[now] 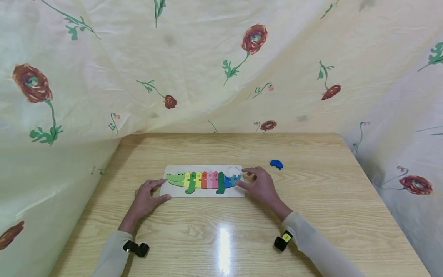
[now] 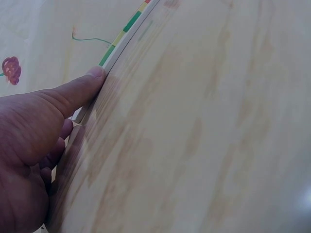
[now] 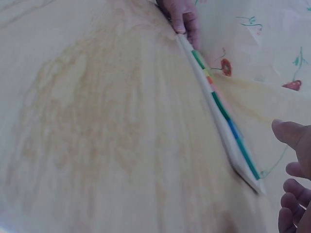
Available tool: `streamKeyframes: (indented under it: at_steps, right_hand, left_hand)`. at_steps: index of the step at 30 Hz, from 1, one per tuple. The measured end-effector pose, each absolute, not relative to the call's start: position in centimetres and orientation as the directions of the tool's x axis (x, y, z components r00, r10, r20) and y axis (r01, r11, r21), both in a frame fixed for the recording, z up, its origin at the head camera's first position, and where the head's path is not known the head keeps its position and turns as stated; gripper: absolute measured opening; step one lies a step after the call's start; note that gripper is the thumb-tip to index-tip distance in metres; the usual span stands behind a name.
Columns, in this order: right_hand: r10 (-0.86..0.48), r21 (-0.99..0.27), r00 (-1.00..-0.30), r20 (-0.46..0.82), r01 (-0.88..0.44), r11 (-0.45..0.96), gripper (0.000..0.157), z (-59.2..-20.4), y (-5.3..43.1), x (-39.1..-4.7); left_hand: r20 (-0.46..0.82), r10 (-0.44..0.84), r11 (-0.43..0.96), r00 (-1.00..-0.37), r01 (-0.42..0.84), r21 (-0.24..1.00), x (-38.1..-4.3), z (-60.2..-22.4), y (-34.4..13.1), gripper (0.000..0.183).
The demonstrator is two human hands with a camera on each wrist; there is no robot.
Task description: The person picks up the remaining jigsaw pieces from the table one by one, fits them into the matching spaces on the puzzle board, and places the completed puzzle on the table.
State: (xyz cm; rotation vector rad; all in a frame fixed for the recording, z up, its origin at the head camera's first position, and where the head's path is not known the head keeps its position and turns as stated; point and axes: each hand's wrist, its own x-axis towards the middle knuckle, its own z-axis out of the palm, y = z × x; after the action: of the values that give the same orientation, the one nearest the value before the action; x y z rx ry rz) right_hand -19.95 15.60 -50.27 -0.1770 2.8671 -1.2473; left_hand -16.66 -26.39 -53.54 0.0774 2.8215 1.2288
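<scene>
A white puzzle board (image 1: 204,193) lies on the table, bearing a crocodile of coloured pieces (image 1: 204,180), green at the head and blue towards the tail. My left hand (image 1: 143,200) holds the board's left end; in the left wrist view its thumb (image 2: 85,90) lies along the front edge, with other fingers curled by the corner. Over the right end is my right hand (image 1: 261,186), thumb and fingers apart, the thumb close to the blue pieces. In the right wrist view that hand (image 3: 299,179) shows a gap from the board. A curved blue piece (image 1: 277,164) lies loose beyond it.
The wooden table (image 1: 194,234) has its back edge against a flowered cloth (image 1: 207,69), which also hangs at both sides. Each wrist wears a small black device, one on the left (image 1: 136,248) and one on the right (image 1: 283,241).
</scene>
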Motion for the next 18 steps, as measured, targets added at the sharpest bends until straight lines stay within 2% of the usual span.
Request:
streamKeyframes:
  at_steps: [9,18]
  right_hand:
    - [-0.181,-0.721,-0.977,0.113,-0.206,0.662,0.058,-48.3,18.1,-20.2]
    - [-0.243,-0.684,-0.939,0.244,-0.345,0.643,0.047,-46.9,21.4,-21.2]
  left_hand:
    - [-0.030,0.077,0.684,-0.997,0.030,0.729,-16.7,-53.6,-26.5,0.073]
    - [-0.030,0.077,0.689,-0.997,0.031,0.724,-16.7,-53.7,-26.5,0.074]
